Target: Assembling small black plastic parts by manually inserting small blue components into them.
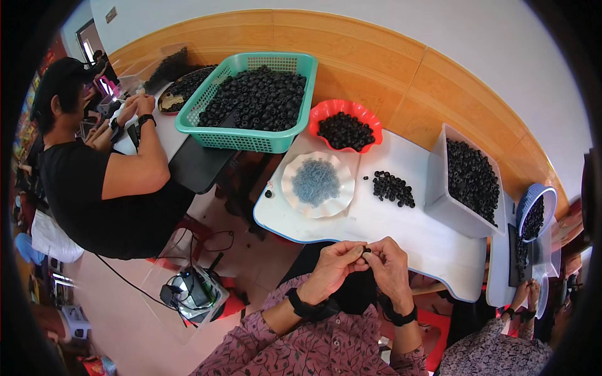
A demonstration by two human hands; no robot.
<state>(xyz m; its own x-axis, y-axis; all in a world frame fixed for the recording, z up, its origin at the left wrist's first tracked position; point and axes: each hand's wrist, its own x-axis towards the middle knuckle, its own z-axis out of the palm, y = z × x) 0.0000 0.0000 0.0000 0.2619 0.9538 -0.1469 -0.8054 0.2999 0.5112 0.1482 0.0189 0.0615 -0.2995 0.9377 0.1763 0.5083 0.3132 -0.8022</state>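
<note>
Just beyond the near edge of the white table point(407, 241), my two hands meet in front of my body. My left hand point(332, 271) pinches a small black round part point(367, 250) between thumb and fingers. From the other side my right hand point(390, 268) grips the same part, its thumb pressed against it. Fingers cover most of the part. On the table ahead lies a loose pile of black ring-like parts point(393, 189). Left of it, a white scalloped plate point(343, 203) holds many small translucent bluish pieces point(315, 182).
A red bowl point(375, 125), a large green basket point(241, 140) and a grey bin point(438, 182) hold black parts. At left sits a person in black point(106, 169); another person's hands point(528, 294) are at lower right, near a blue basket point(549, 199).
</note>
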